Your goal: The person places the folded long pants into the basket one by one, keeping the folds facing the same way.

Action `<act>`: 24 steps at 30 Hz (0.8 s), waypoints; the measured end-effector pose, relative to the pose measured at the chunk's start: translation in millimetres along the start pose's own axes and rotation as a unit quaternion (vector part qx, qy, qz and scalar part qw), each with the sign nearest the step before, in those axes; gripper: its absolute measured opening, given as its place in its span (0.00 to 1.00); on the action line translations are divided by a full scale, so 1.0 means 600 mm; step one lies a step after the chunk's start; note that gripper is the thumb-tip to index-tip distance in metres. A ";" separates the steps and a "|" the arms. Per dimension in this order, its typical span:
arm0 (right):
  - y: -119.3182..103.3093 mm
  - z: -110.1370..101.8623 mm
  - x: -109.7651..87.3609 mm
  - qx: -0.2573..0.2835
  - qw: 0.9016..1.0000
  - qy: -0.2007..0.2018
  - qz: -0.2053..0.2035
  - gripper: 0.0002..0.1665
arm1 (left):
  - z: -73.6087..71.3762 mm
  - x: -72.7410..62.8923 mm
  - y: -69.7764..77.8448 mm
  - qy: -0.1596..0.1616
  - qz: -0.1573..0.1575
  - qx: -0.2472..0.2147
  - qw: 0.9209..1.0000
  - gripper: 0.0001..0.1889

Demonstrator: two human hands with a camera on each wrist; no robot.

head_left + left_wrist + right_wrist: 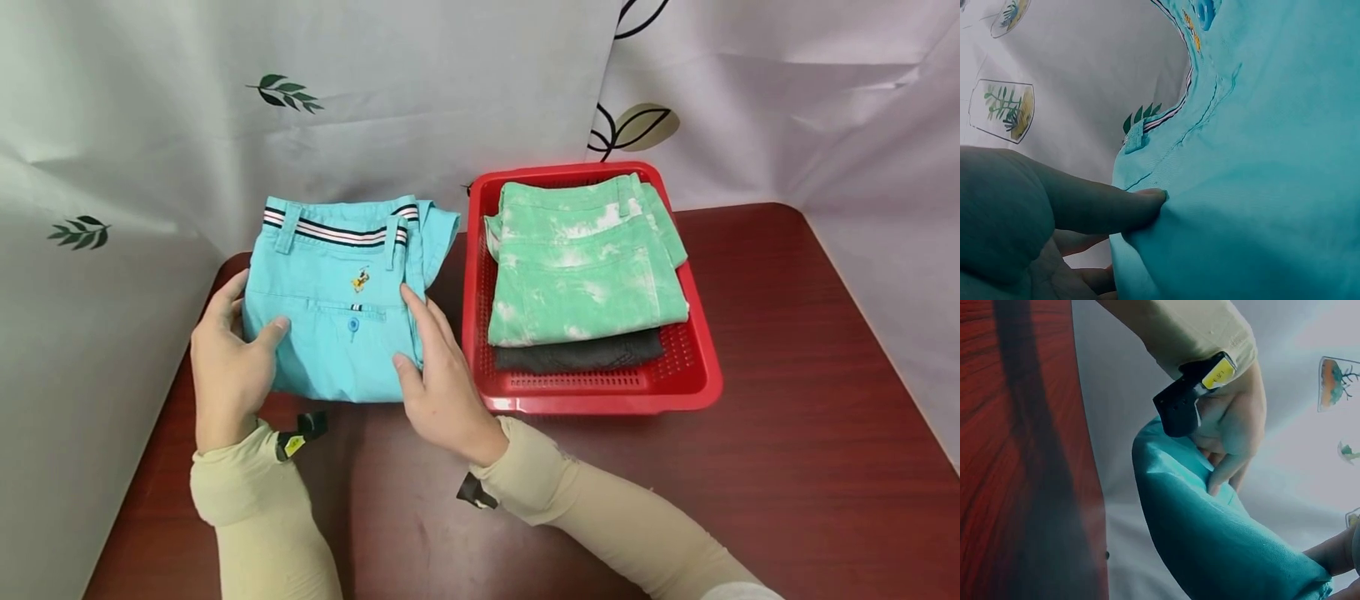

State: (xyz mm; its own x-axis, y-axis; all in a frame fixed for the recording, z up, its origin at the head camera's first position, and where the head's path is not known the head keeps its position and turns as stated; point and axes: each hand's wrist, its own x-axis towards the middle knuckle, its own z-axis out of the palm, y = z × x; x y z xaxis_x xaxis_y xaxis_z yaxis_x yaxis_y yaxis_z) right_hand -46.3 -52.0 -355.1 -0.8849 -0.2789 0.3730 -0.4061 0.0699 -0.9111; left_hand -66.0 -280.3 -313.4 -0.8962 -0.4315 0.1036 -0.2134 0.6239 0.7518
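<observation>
A folded pair of turquoise shorts [337, 283] is held up over the left part of the table, with a striped waistband, belt loops and a buttoned back pocket facing up. My left hand [232, 358] grips the left side, thumb on the front and the other fingers mostly hidden behind. The left wrist view shows that thumb pressing a crease into the cloth [1241, 187]. On the right edge, my right hand [446, 387] holds the shorts between thumb and fingers. In the right wrist view, the bundle [1191, 512] bulges between both hands, its underside apart from the tabletop.
To the right stands a red perforated basket [600, 404]. Folded green-and-white tie-dye bottoms [585, 275] lie in it on top of a dark folded garment [577, 352]. Beneath is a reddish-brown table [810, 358], and a pale leaf-printed curtain [420, 92] hangs behind it.
</observation>
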 end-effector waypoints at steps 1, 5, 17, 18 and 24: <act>-0.001 -0.002 0.000 0.000 1.000 0.000 0.002 0.42 | 0.000 0.000 0.002 0.000 0.000 -0.001 1.000 0.36; -0.004 -0.008 0.003 0.005 1.000 -0.004 0.007 0.42 | 0.000 -0.004 0.008 0.001 0.003 -0.007 1.000 0.36; -0.010 -0.027 0.006 -0.004 1.000 0.000 -0.006 0.42 | 0.005 -0.014 0.023 -0.002 0.018 -0.032 0.999 0.35; -0.011 -0.029 0.007 -0.006 1.000 0.001 -0.006 0.42 | 0.005 -0.015 0.023 -0.002 0.020 -0.034 0.999 0.35; -0.016 -0.038 0.007 -0.013 1.000 0.006 -0.002 0.41 | 0.008 -0.020 0.029 -0.003 0.028 -0.045 0.999 0.35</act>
State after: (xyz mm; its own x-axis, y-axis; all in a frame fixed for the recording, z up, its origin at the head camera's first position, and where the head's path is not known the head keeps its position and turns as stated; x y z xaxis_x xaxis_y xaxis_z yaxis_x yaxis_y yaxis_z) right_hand -51.3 -32.3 -340.5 -0.8856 -0.2675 0.3798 -0.4160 0.0928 -0.9046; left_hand -60.9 -261.4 -304.5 -0.9079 -0.3935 0.1445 -0.1269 0.5865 0.7999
